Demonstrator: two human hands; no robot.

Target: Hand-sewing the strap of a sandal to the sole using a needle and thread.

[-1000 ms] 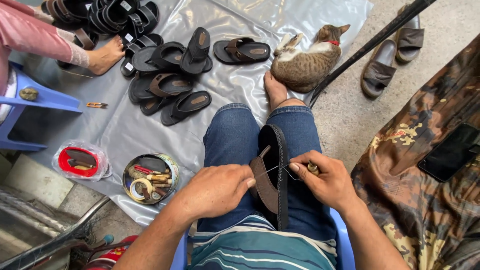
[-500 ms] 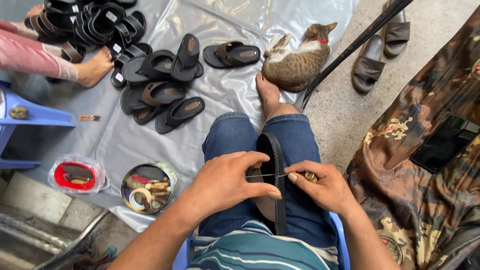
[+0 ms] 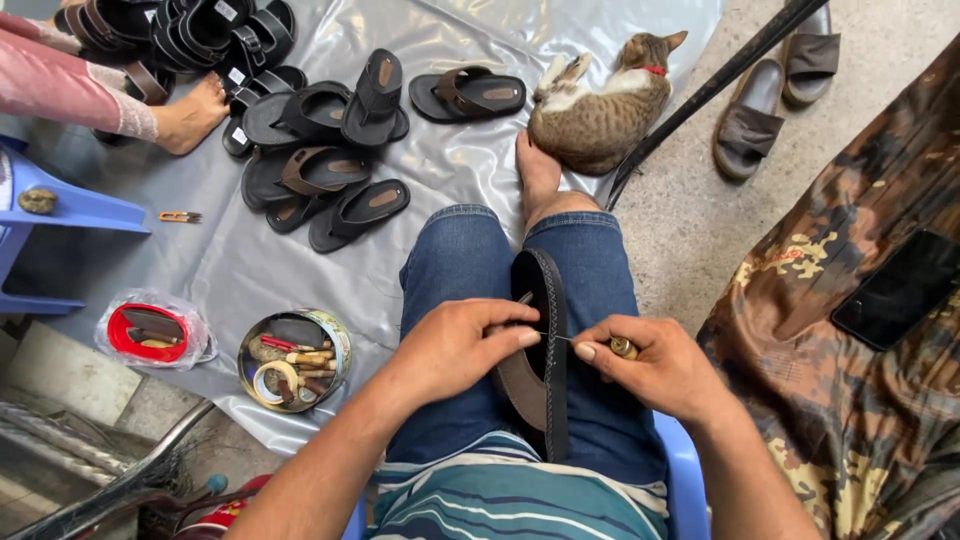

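A dark sandal [image 3: 545, 300] with a brown strap stands on edge between my knees, on my blue jeans. My left hand [image 3: 462, 340] presses against its left side, fingers closed around the strap and sole. My right hand [image 3: 650, 362] pinches a small awl with a brass-coloured handle [image 3: 622, 347], its thin needle pointing left into the sandal's edge. My bare foot [image 3: 537, 172] rests on the grey plastic sheet [image 3: 440, 170].
Several finished sandals [image 3: 330, 150] lie on the sheet. A round tin of tools [image 3: 293, 358] and a red-lidded bagged container [image 3: 148, 332] sit at left. A cat [image 3: 600, 110] sleeps by my foot. Another person's foot [image 3: 190, 115], a blue stool [image 3: 70, 205], camouflage cloth [image 3: 850, 350] with a phone [image 3: 905, 288].
My hands have come closer together on the sandal. The awl needle now lies level and points into the sandal's edge. The view has shifted slightly.
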